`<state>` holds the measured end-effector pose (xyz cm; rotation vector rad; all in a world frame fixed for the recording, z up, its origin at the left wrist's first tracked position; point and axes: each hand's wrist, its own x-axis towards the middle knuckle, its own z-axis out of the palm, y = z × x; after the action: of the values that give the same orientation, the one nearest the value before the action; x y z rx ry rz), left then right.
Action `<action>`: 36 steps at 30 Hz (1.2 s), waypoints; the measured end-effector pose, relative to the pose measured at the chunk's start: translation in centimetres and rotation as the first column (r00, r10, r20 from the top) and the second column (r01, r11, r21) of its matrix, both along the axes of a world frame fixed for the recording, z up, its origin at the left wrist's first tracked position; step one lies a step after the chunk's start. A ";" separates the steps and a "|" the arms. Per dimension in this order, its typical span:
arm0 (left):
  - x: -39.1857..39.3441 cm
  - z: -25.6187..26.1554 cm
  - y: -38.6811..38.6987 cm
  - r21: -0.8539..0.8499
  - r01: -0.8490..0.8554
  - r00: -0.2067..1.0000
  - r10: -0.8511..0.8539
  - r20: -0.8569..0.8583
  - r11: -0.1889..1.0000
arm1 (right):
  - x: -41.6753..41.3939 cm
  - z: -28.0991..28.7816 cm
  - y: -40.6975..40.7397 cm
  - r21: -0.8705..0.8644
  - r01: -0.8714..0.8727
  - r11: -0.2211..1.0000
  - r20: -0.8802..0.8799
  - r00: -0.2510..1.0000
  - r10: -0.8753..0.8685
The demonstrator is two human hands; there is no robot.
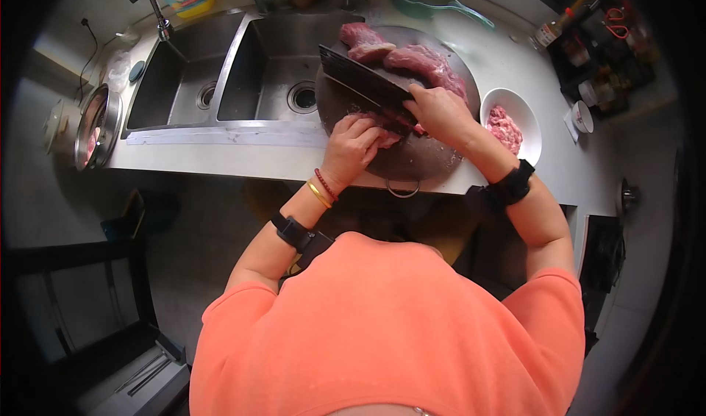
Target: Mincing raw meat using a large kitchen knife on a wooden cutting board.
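Observation:
A round chopping board [436, 159] with a metal ring handle lies on the counter before me. My right hand [441, 113] grips a cleaver [361, 82], its broad dark blade slanting up to the left over the board. Under the fingers of my left hand [356, 143] a piece of raw meat [390, 139] is pressed to the board, just below the blade. Two larger pieces, a raw meat chunk [364, 41] and a longer raw meat strip [433, 68], rest at the board's far side. The cleaver's handle is mostly hidden by my right hand.
Right of the board stands a white bowl [529, 104] holding minced meat [503, 129]. A double steel sink [265, 68] adjoins the board on the left, with a metal pot [113, 115] beyond. A green strainer [424, 0] sits behind; bottles and red-handled scissors [616, 23] are far right.

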<state>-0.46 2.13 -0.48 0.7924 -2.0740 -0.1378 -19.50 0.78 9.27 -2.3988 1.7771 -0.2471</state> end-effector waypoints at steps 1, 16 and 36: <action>0.0 0.0 0.0 0.019 0.000 1.000 0.000 -0.005 1.000 | 0.0 0.4 -0.3 -0.003 -0.001 1.000 -0.011 1.000 0.001; 0.3 0.5 -0.1 -0.016 0.010 1.000 -0.010 -0.026 1.000 | -0.5 1.2 1.4 0.042 0.015 0.999 0.024 1.000 -0.016; 0.0 0.4 -0.1 0.031 0.074 0.997 -0.073 -0.024 0.997 | 3.8 0.0 -2.7 0.215 -0.014 0.976 0.067 0.998 0.000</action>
<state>-0.45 2.05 -0.05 0.7310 -2.0844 -0.2201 -15.75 -1.90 9.29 -2.2190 1.6725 -0.1239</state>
